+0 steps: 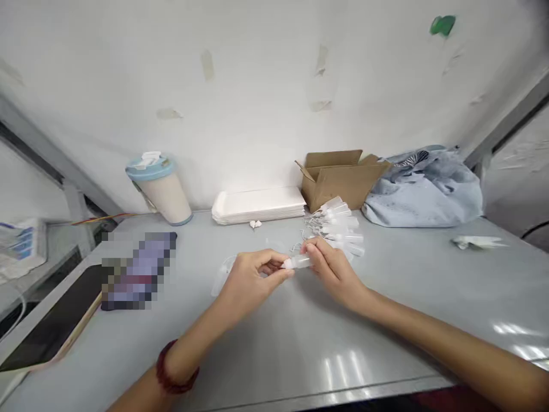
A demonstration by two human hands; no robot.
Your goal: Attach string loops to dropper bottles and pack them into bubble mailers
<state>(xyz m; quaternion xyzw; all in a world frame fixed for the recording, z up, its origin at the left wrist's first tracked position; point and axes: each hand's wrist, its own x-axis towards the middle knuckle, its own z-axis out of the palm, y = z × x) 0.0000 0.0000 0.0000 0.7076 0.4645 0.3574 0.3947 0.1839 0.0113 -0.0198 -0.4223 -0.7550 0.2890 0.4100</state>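
Between my two hands is a small clear plastic bottle (302, 261) with a white cap, lying nearly level above the table. My left hand (253, 277) pinches the capped end between thumb and fingers. The other end is gripped by my right hand (332, 269), whose fingers are closed round it. Just behind the right hand lies a fanned row of similar clear bottles (343, 222) with thin strings. A clear plastic piece (221, 277), partly hidden by my left hand, rests on the table.
At the back stand a cream tumbler (165, 191), a stack of white envelopes (259, 204), an open cardboard box (343, 186) and a light blue cloth bag (424, 191). Two phone-like objects, one black (55, 320) and one pixelated (143, 272), lie left. A crumpled wrapper (478, 242) lies right.
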